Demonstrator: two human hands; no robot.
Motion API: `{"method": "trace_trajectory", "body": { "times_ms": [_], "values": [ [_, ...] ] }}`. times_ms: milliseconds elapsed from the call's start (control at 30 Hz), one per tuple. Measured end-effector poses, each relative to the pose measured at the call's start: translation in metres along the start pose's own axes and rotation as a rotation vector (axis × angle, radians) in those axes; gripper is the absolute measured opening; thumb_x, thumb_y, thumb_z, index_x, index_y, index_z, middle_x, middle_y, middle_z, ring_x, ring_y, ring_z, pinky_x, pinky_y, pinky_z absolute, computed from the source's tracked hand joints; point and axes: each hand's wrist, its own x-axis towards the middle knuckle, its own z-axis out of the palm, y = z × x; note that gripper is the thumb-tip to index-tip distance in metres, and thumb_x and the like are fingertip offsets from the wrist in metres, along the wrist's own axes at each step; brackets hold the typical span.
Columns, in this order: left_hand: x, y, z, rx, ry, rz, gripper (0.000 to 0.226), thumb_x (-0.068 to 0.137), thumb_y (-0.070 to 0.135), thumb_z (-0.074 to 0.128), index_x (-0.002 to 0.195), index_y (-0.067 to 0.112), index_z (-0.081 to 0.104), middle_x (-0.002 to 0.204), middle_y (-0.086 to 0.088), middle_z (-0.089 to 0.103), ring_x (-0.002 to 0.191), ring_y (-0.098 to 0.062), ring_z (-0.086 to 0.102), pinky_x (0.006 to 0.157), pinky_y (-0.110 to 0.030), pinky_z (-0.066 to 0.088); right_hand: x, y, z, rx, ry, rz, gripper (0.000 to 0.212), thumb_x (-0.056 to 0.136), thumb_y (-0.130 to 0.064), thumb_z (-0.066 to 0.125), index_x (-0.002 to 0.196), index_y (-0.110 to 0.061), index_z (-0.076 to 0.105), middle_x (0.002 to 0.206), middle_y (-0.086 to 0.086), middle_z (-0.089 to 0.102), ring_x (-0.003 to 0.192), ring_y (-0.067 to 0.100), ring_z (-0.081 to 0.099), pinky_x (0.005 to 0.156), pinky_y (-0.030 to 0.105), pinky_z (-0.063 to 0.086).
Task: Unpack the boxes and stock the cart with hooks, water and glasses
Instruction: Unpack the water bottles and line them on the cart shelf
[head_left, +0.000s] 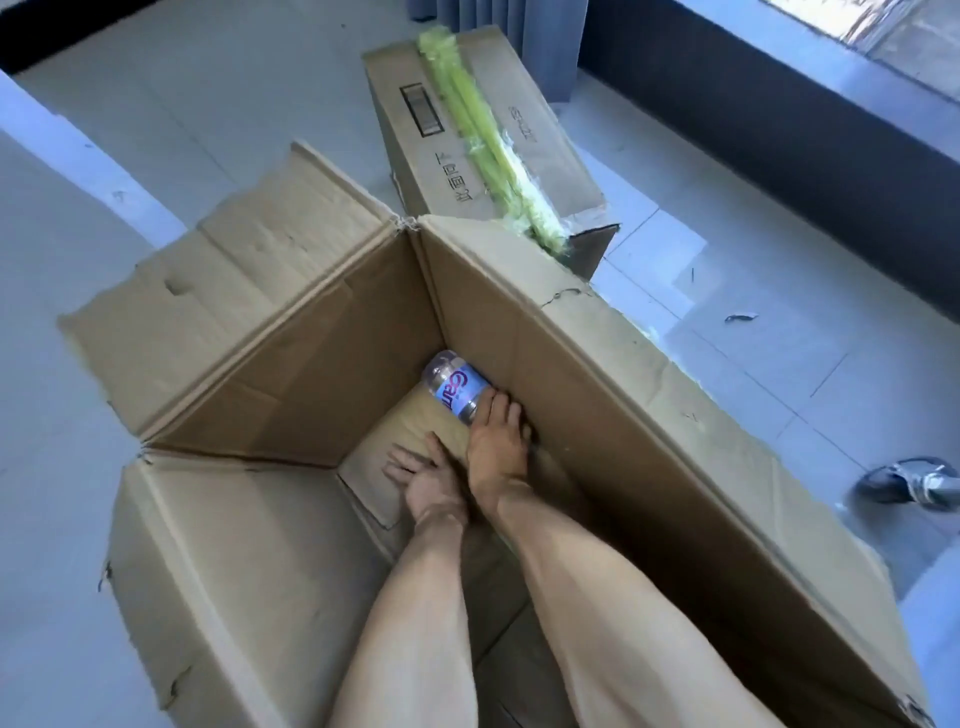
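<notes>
We see a large open cardboard box (597, 395) on the pale tiled floor (104, 270), its flaps folded outward, and both of our bare arms reach down inside it to the bottom. Beyond our hands, past the far corner of this box, lies a second, sealed carton (530, 156), flat on the floor and bound along its top with a strip of yellow-green tape (483, 140). Off to the right of our right arm, outside the box wall, a grey shoe (914, 480) shows at the picture's edge.

Deep in the box, our right hand (496, 441) lies on the near end of a water bottle (457, 384), with its fingers curled over it in a grasp; how much of the bottle's near end sits under the palm we cannot tell. The bottle lies on its side on the box floor, just ahead of our fingertips, tucked against the right-hand wall near the far corner, and it carries a blue and white label with pink lettering.

Our left hand (426, 480), just beside and touching the right wrist, rests flat on the cardboard bottom with fingers spread and relaxed, holding nothing.
</notes>
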Motion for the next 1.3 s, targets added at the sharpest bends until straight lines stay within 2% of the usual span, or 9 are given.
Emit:
{"method": "trace_trajectory", "body": {
  "times_ms": [100,300,467,667,800,933,1100,1233,1300],
  "values": [
    [0.005,-0.003,0.000,0.034,0.046,0.019,0.078,0.096,-0.005,0.034,0.157,0.021,-0.007,0.152,-0.042,-0.016,0.141,-0.061,-0.004,0.117,-0.050,0.017,0.003,0.008,0.004,-0.108,0.071,-0.078,0.057,0.090,-0.016,0.021,0.140,-0.007,0.047,0.119,0.006,0.058,0.104,0.021,0.057,0.077,0.036,0.053],
    [0.004,-0.010,0.001,-0.021,0.013,0.041,0.093,0.087,-0.011,0.042,0.157,0.025,-0.007,0.152,-0.037,-0.024,0.142,-0.058,-0.010,0.111,-0.043,0.034,0.006,0.006,0.008,-0.107,0.073,-0.070,0.052,0.091,-0.013,0.029,0.141,-0.001,0.038,0.118,0.010,0.053,0.105,0.024,0.053,0.074,0.037,0.054],
    [0.001,-0.013,0.002,0.010,0.021,0.049,0.092,0.087,-0.008,0.044,0.158,0.027,-0.003,0.154,-0.034,-0.023,0.144,-0.056,-0.007,0.115,-0.042,0.028,-0.006,0.022,0.025,-0.059,0.000,-0.017,0.050,0.099,-0.007,0.024,0.146,0.008,0.016,0.134,0.020,0.038,0.120,0.035,0.042,0.102,0.040,0.038],
    [-0.021,-0.015,-0.028,0.011,-0.146,0.042,0.105,0.086,0.013,0.073,0.156,0.038,-0.001,0.157,-0.025,-0.026,0.148,-0.046,-0.008,0.118,-0.050,0.023,-0.078,0.071,0.027,0.150,-0.215,0.270,0.048,0.103,-0.010,0.032,0.148,0.001,0.021,0.146,0.020,0.034,0.134,0.035,0.040,0.105,0.037,0.038],
    [-0.054,-0.015,-0.071,-0.040,-0.265,0.180,0.087,0.089,0.029,0.071,0.156,0.020,0.018,0.160,-0.014,0.023,0.142,-0.030,0.035,0.109,-0.028,0.034,-0.145,0.096,0.009,0.405,-0.349,0.349,0.046,0.095,-0.015,0.049,0.139,-0.005,0.043,0.141,0.015,0.046,0.128,0.031,0.046,0.101,0.034,0.039],
    [-0.119,-0.012,-0.083,-0.056,-0.166,0.225,0.073,0.096,0.033,0.057,0.157,0.023,0.020,0.151,-0.014,0.044,0.136,-0.031,0.045,0.109,-0.033,0.038,-0.181,0.090,-0.034,0.424,-0.299,0.500,0.037,0.091,-0.030,0.059,0.124,-0.014,0.062,0.127,0.005,0.063,0.120,0.023,0.059,0.095,0.030,0.047],
    [-0.195,0.001,-0.096,-0.190,-0.112,0.234,0.058,0.098,0.034,0.054,0.151,0.016,0.037,0.146,-0.016,0.048,0.134,-0.034,0.046,0.109,-0.035,0.039,-0.206,0.068,-0.100,0.462,-0.166,0.482,0.022,0.080,-0.020,0.066,0.101,-0.013,0.070,0.109,0.008,0.069,0.112,0.027,0.062,0.084,0.031,0.052],
    [-0.241,-0.002,-0.106,-0.258,-0.098,0.226,0.055,0.099,0.033,0.050,0.148,0.011,0.041,0.149,-0.015,0.046,0.136,-0.033,0.043,0.111,-0.035,0.036,-0.250,0.071,-0.130,0.637,-0.032,0.432,0.008,0.071,-0.014,0.060,0.079,-0.017,0.059,0.088,0.007,0.064,0.093,0.027,0.064,0.072,0.025,0.047],
    [-0.265,-0.004,-0.111,-0.316,-0.106,0.195,0.053,0.099,0.034,0.050,0.145,0.008,0.045,0.148,-0.016,0.046,0.136,-0.033,0.043,0.110,-0.033,0.036,-0.273,0.077,-0.148,0.742,0.019,0.413,0.011,0.071,-0.016,0.062,0.082,-0.018,0.061,0.085,0.005,0.062,0.087,0.026,0.065,0.068,0.022,0.043]
  ]
}}
